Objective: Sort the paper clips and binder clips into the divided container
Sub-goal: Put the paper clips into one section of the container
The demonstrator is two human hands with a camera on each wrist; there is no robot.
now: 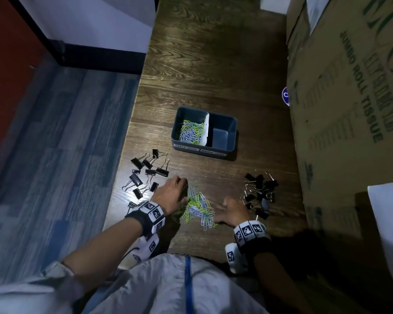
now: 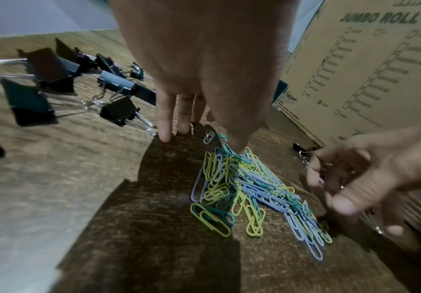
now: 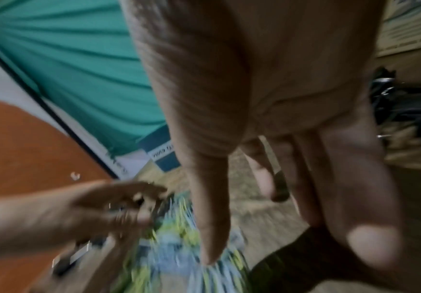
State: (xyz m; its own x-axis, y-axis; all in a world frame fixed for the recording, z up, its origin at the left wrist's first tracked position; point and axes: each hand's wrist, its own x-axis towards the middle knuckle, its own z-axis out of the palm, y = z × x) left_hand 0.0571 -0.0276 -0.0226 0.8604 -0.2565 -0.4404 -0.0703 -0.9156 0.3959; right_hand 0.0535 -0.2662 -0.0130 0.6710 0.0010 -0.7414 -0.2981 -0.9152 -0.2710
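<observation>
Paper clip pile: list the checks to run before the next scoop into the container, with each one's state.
1. Left compartment has room: ok, it is only part filled with paper clips.
2. Right compartment is free for the binder clips: ok, it holds nothing.
3. Binder clips are apart from the pile: ok, with one group to its left and one to its right.
4. Left hand is on the pile: ok, it touches the far end.
5. Right hand is empty: cannot tell; it is blurred, with metallic glints at the grip.
</observation>
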